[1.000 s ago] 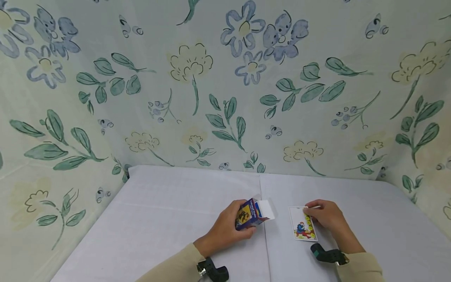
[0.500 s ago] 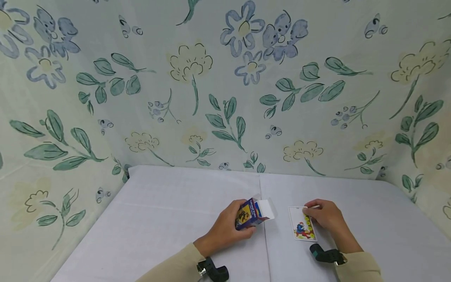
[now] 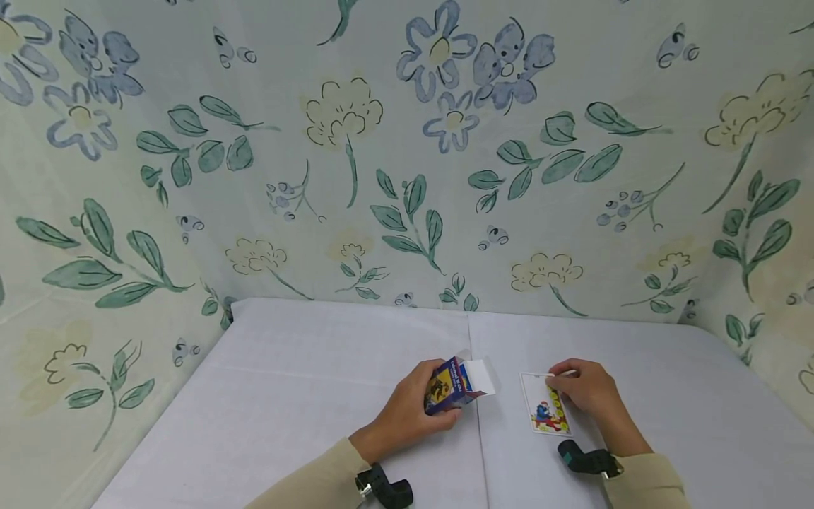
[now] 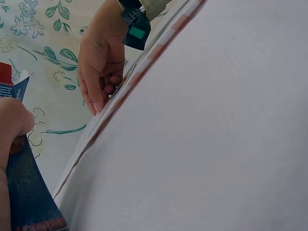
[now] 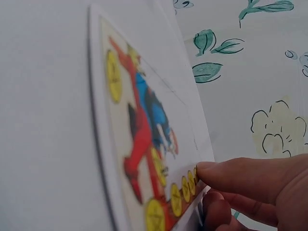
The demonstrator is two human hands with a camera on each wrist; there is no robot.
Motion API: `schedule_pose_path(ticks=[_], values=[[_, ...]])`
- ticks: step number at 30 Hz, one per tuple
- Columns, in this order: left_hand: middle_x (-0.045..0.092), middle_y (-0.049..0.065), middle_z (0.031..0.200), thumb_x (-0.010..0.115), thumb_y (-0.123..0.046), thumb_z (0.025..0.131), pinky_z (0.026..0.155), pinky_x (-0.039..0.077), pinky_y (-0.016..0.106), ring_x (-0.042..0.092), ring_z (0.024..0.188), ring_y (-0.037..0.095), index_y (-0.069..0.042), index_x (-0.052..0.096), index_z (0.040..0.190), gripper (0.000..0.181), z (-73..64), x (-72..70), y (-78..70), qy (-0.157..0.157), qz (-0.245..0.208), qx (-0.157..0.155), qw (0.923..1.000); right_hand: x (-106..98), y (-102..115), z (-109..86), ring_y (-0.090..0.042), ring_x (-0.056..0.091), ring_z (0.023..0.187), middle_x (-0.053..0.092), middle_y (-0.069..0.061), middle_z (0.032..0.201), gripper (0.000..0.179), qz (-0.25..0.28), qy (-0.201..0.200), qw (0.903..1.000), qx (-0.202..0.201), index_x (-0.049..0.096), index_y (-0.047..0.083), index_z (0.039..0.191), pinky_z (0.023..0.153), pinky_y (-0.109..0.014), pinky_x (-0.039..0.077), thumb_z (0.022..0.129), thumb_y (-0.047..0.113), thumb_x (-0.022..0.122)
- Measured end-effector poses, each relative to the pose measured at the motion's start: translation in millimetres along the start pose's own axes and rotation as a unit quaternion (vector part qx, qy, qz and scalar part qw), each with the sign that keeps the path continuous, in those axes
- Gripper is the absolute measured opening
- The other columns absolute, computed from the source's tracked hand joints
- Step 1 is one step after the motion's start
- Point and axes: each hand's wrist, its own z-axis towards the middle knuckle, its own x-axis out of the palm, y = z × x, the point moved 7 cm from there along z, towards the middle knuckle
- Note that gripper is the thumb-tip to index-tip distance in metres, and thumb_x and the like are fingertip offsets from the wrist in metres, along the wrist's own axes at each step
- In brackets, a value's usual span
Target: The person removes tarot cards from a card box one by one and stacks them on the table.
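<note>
White-bordered rectangular card with a coloured figure (image 3: 545, 410), pinched near its upper right corner by the right hand (image 3: 591, 390)

The card is face up at the right of the white cloth-covered table (image 3: 305, 396); whether it lies flat or sits slightly raised, and whether others lie beneath it, I cannot tell. The right thumb rests on its printed face near the edge, with curled fingers behind. To its left, and apart from it, the left hand (image 3: 403, 413) grasps a dark blue cardboard box with a yellow picture panel (image 3: 445, 389), its open end turned towards the card.

A light pinch close to the border should suit the card best: pressing harder could bow it. The box wants holding by its sides without squeezing, lest the walls cave; its contents are hard to make out.

The card looks thin, smooth and stiff, printed with yellow discs and a figure in blue and red. The box seems folded paperboard, with a plain white flap (image 3: 480, 377) splayed at the mouth and red at the opening. The cloth is matte, crossed by a long crease
</note>
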Motion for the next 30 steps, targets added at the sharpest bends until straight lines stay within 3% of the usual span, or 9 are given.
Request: schedule_pose_path(ticks=[13,30], values=[[0.052,-0.003,0.126,0.072,-0.040,0.084,0.091,0.047,0.025,0.051,0.106,0.007,-0.016,0.039,0.139,0.069,-0.4,0.0,0.3,0.002,-0.002,-0.002,1.0000,1.8,-2.1,2.0,-0.026,0.055,0.074,0.060,-0.017,0.086,0.026,-0.012,-0.010,0.9999,-0.001,0.063,-0.003,0.104,0.061,-0.031,0.048,0.086,0.015,0.067],[0.052,-0.002,0.126,0.072,-0.040,0.084,0.091,0.047,0.025,0.051,0.106,0.007,-0.016,0.039,0.139,0.069,0.1,0.3,0.9,0.000,0.001,0.001,1.0000,2.0,-2.6,3.2,-0.027,0.055,0.075,0.060,-0.017,0.086,0.025,-0.017,-0.018,0.9997,-0.001,0.063,-0.003,0.103,0.059,-0.029,0.046,0.086,0.015,0.067]])
